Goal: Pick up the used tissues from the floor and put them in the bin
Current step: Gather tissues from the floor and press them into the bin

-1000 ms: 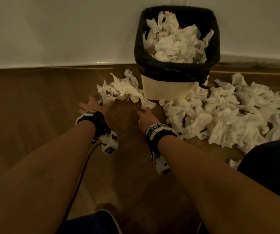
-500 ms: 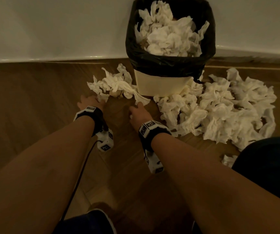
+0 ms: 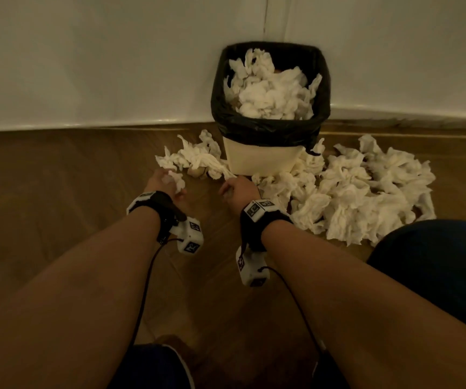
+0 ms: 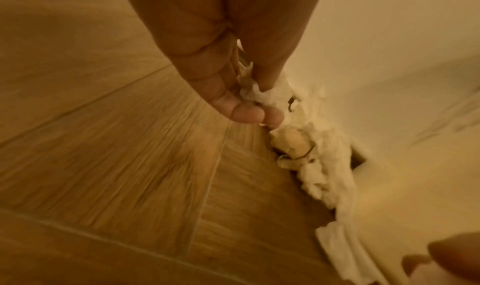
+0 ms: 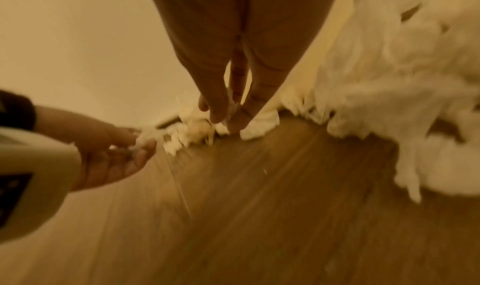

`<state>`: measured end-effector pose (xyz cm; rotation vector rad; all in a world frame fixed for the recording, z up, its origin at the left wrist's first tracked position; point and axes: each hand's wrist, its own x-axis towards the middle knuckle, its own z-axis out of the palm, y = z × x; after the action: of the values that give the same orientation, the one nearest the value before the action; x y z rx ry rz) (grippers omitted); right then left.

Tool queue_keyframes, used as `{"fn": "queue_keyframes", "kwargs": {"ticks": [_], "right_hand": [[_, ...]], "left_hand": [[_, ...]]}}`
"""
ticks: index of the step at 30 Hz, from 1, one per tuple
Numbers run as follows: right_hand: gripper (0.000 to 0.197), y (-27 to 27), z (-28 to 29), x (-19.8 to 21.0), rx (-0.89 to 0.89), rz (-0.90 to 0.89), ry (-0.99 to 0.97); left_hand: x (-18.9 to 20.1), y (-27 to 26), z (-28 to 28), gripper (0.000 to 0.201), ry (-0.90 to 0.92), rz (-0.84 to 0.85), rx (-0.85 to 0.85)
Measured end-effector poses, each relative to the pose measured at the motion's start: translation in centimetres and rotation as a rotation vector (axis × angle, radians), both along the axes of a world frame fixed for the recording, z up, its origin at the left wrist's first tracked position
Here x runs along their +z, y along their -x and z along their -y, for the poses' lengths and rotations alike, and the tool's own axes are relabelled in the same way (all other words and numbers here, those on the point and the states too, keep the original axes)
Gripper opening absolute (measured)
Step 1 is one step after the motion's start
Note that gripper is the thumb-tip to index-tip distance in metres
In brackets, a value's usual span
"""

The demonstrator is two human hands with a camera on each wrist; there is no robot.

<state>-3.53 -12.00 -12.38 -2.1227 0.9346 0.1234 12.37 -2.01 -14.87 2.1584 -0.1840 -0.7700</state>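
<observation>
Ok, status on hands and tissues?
Left hand pinching a tissue. Right hand pinching another. Bin heaped full. Big pile on floor, right.

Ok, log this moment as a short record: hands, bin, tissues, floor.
left hand: pinches a tissue from the small pile left of the bin
right hand: pinches another tissue at that pile's near edge
bin: black liner, heaped with tissues
big pile: on the floor, right of the bin

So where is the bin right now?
In the head view the bin stands upper centre against the wall, already heaped with tissues, with a small tissue cluster left and a big pile right.
</observation>
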Motion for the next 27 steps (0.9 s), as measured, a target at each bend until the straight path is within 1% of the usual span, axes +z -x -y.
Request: {"fn": "queue_keyframes", "kwargs": {"ticks": [3,4,5,6,7,8,9,10,11,12,14,16,19,21,25,27], "right_hand": [[0.024,0.7,-0.1,2.5,-0.078,0.078,-0.019],[0.023,0.9,-0.2,3.4,-0.105,0.114,-0.022],[0.021,1.1,-0.2,4.4,-0.124,0.148,-0.025],[0.019,1.4,-0.3,5.3,-0.136,0.177,-0.028],[0.016,1.6,-0.3,6.3,-0.144,0.203,-0.032],[0.015,1.9,-0.3,7.3,-0.151,0.226,-0.042],[0.015,2.3,-0.4,8.3,-0.159,0.251,-0.056],[0.015,2.6,-0.5,9.2,-0.163,0.271,-0.068],[0.015,3.0,-0.4,10.1,-0.165,0.292,-0.067],[0.017,3.4,-0.3,11.0,-0.164,0.309,-0.051],[0.023,4.4,0.0,12.9,-0.158,0.351,0.003],[0.026,5.5,0.4,14.8,-0.165,0.405,0.028],[0.024,7.2,1.4,17.3,-0.228,0.479,-0.015],[0.023,8.2,2.5,18.8,-0.281,0.511,-0.024],[0.022,9.9,4.9,21.1,-0.353,0.524,0.099],[0.022,10.5,5.9,21.8,-0.357,0.519,0.155]], "left_hand": [[2.1,0.6,0.4,0.037,0.173,-0.202,0.186],[2.9,0.8,0.6,0.036,0.194,-0.219,0.237],[3.8,1.1,0.7,0.036,0.205,-0.214,0.254],[4.8,1.4,0.8,0.035,0.2,-0.177,0.237],[5.7,1.6,0.9,0.037,0.151,-0.147,0.185],[7.1,1.9,0.9,0.04,0.122,-0.128,0.177],[8.1,2.3,1.1,0.043,0.014,-0.054,0.06],[9.1,3.0,1.0,0.043,-0.107,0.076,-0.073],[10.2,3.2,1.4,0.041,-0.061,0.046,-0.06],[11.4,3.4,1.6,0.04,0.017,0.058,-0.033],[13.2,3.9,1.9,0.04,0.013,0.174,-0.102],[15.4,4.5,2.0,0.036,0.084,0.185,-0.14],[18.6,5.2,2.6,0.028,0.266,0.218,-0.104],[20.5,6.0,3.0,0.027,0.336,0.262,-0.138],[23.0,7.5,3.7,0.026,0.293,0.517,-0.278],[23.6,8.7,4.4,0.029,0.259,0.563,-0.334]]}}
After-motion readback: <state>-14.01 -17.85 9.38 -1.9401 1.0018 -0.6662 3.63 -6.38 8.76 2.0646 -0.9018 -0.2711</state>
